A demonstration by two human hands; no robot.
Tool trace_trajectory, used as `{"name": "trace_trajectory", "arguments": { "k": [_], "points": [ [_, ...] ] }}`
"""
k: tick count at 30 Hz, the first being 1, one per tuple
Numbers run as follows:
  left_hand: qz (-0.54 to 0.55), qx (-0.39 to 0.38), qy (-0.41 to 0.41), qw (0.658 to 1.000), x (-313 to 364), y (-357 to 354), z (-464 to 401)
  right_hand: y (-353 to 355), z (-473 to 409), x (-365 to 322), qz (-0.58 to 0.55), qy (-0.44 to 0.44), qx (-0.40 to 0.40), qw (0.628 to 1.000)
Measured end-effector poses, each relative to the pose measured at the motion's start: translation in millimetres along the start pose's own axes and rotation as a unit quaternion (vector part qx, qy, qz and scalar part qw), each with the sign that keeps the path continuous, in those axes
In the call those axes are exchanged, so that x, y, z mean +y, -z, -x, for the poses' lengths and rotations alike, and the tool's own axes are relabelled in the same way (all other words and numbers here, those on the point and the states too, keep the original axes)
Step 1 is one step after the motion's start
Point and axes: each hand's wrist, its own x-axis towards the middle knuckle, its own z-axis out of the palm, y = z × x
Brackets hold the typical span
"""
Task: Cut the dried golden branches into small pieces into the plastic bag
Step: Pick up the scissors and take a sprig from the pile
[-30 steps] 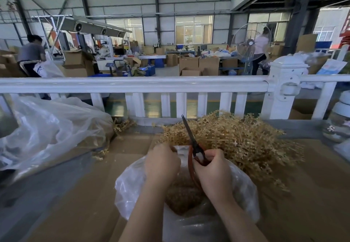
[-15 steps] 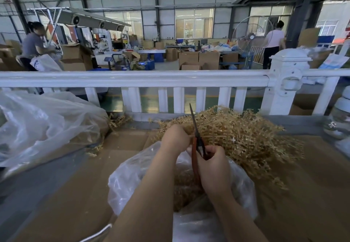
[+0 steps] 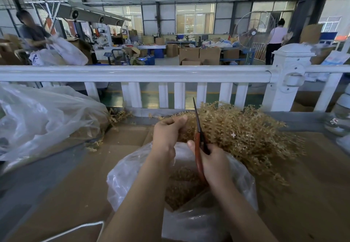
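Branches (image 3: 236,134): dry, golden, tangled heap on cardboard (image 3: 75,185), 12 o'clock of bag (image 3: 132,175). Bag: clear plastic, open, holding golden cuttings. Left hand (image 3: 167,134) grasps sprigs at heap's edge; right hand (image 3: 212,160) grips scissors (image 3: 198,137), blades closed, upright.

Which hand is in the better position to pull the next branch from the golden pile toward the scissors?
The left hand, probably. It already grips the near edge of the golden pile, just above the plastic bag. The right hand is busy holding the scissors.
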Motion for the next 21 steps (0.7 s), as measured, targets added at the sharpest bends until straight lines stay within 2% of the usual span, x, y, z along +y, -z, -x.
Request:
{"name": "trace_trajectory", "arguments": {
  "k": [6, 12, 16, 18, 21],
  "points": [
    [0.164, -0.014, -0.027, 0.986, 27, -6, 9, 1, 4, -3, -0.048, 0.022, 0.016, 0.998],
    [0.309, 0.056, -0.131, 0.94, 52, 4, 5, 2, 6, 0, -0.094, 0.006, 0.014, 0.995],
    [0.387, 0.083, -0.141, 0.907, 49, 17, 4, 3, 5, 2, -0.111, -0.012, 0.025, 0.993],
    [0.316, 0.09, -0.156, 0.931, 41, 22, 6, 4, 6, 2, -0.112, -0.009, 0.02, 0.994],
    [0.086, 0.083, -0.202, 0.972, 20, 20, 13, 4, 7, 0, -0.137, 0.009, 0.0, 0.991]
  ]
}}
